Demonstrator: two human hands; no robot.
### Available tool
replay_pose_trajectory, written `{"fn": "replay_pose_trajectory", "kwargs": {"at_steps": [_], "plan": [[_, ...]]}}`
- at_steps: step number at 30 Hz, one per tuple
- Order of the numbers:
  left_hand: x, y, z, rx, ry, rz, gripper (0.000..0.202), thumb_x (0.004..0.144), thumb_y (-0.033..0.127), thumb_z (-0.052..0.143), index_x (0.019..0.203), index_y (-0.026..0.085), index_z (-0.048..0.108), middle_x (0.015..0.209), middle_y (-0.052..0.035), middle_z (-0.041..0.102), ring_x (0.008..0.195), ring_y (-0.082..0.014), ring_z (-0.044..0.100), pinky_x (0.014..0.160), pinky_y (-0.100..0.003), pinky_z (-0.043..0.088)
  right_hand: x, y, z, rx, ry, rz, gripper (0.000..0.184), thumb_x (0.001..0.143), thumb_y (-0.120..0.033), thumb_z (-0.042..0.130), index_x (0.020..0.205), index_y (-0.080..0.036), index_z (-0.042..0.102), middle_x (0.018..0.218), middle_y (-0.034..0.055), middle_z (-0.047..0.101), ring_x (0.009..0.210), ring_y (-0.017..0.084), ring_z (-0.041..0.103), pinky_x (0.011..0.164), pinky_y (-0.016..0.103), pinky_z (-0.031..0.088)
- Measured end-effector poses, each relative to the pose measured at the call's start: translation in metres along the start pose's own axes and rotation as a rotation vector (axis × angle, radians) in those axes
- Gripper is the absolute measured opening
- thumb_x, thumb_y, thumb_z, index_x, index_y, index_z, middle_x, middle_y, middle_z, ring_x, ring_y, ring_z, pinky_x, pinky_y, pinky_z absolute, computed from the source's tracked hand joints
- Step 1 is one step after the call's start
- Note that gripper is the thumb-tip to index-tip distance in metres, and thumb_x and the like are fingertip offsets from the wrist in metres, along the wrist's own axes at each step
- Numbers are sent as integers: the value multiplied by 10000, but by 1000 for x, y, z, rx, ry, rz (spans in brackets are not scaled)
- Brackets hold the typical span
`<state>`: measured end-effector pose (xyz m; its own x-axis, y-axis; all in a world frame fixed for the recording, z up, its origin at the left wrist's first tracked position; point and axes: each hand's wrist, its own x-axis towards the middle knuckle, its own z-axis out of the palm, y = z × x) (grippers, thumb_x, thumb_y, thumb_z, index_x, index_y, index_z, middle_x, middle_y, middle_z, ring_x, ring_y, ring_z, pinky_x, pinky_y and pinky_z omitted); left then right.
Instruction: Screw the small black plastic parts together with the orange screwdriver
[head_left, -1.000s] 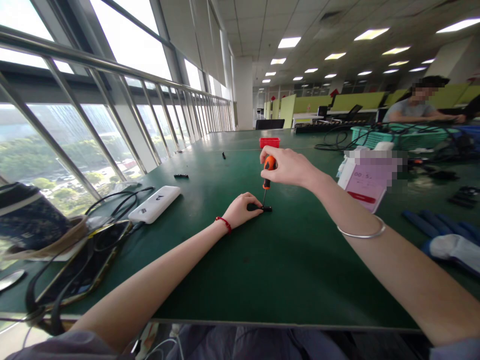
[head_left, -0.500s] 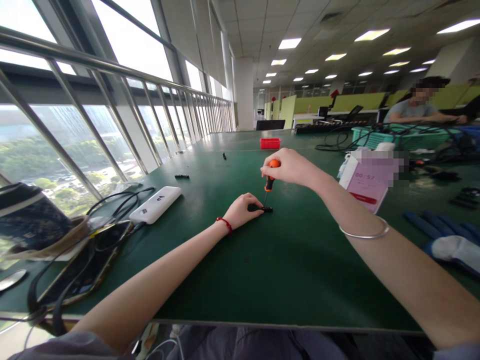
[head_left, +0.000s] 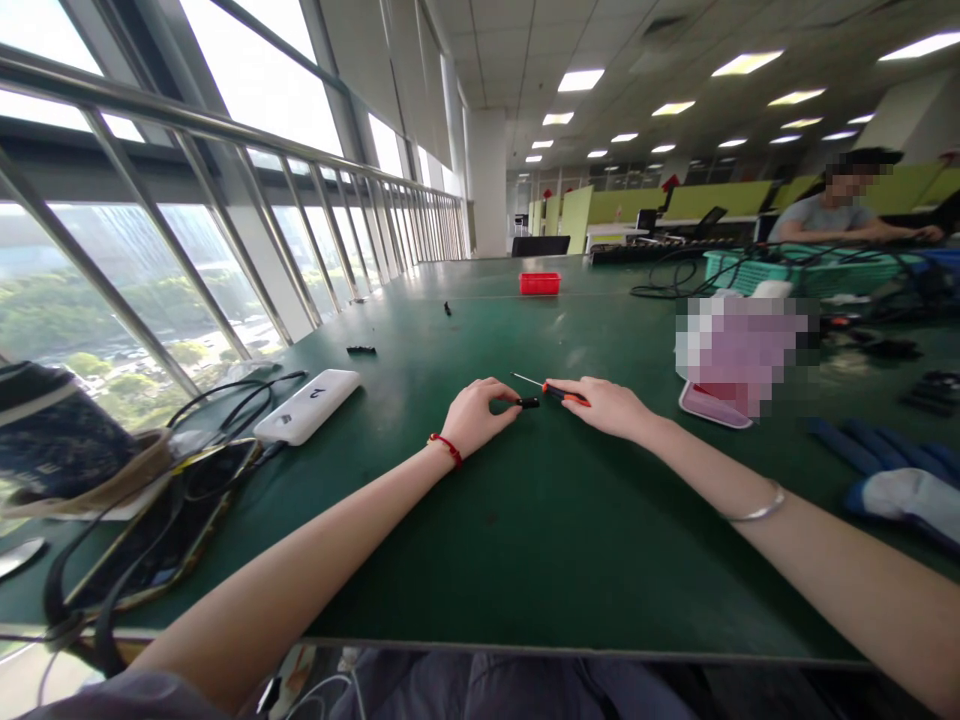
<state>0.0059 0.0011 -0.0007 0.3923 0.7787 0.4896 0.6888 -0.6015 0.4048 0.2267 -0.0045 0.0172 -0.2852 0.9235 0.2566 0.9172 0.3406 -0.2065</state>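
Note:
Between thumb and fingers, my left hand [head_left: 480,415] pinches a small black part [head_left: 529,403] just above the green table. What kind of part it is, I cannot make out. My right hand [head_left: 604,405] is closed around an orange and black screwdriver [head_left: 564,394]. Its thin metal shaft points left, lying nearly level behind the black part and apart from it. The fingers of my right hand hide some of the handle.
On the green table [head_left: 450,560] lie a white power bank [head_left: 309,407], a phone with cables [head_left: 169,520] and a blue-white glove [head_left: 911,495]. A red box [head_left: 539,284] stands farther back. Beyond the teal basket [head_left: 825,270] sits a person [head_left: 836,205].
The screwdriver has come out of the black part and tipped from upright to nearly level as my right hand lowered and moved right. The left hand still grips the part.

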Motion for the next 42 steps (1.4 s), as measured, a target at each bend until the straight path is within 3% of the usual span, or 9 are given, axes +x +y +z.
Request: {"fn": "replay_pose_trajectory", "kwargs": {"at_steps": [3,6,11,14,18,23,32,42], "plan": [[2,0,0,-30,49,-68,121,746,272,593,797,184,658,855,-24,659,840,-190,597,782,-315,468,-4,-6,4,77,-90,-13,412,885,-338,338,1237,-362,552,846,32,684,667,178,597,565,273,411],[3,0,0,-102,55,-93,116,747,263,594,788,168,646,840,-28,670,815,-179,611,753,-301,476,-4,-14,-2,276,-146,2,392,878,-344,357,1156,-287,627,773,22,679,614,161,577,569,276,421],[3,1,-3,-160,51,-30,125,758,258,598,812,161,656,828,-32,665,803,-166,615,753,-284,479,-4,-17,5,595,-38,-23,367,764,-352,572,1090,-197,639,1022,58,668,848,191,616,764,326,468],[3,2,-3,-158,42,-4,123,761,248,595,816,158,657,834,-37,661,809,-167,612,757,-288,480,-1,-16,18,694,44,-45,306,723,-347,627,980,-185,657,1015,56,673,942,217,609,867,363,444],[2,2,0,-164,31,75,114,742,215,611,834,156,643,855,-38,663,829,-170,614,780,-298,483,4,-12,32,704,132,-49,194,725,-319,622,865,-192,664,902,34,688,877,219,629,847,360,458],[1,6,0,-175,24,148,164,766,241,606,905,168,656,926,-50,671,874,-177,613,809,-309,484,4,-12,36,630,136,-75,172,720,-315,630,858,-225,677,896,15,689,861,220,631,828,350,469],[2,4,-1,-318,-120,-29,160,762,277,627,807,160,725,828,-42,712,783,-172,643,766,-279,505,-1,-14,32,444,124,-119,185,735,-345,621,883,-263,695,892,16,669,828,189,620,799,324,473],[3,-1,-1,-206,-102,145,157,804,221,593,861,187,735,860,-30,721,863,-168,644,819,-275,498,0,-13,31,417,88,-99,203,733,-367,620,891,-263,695,893,17,664,825,187,612,790,322,460]]}}
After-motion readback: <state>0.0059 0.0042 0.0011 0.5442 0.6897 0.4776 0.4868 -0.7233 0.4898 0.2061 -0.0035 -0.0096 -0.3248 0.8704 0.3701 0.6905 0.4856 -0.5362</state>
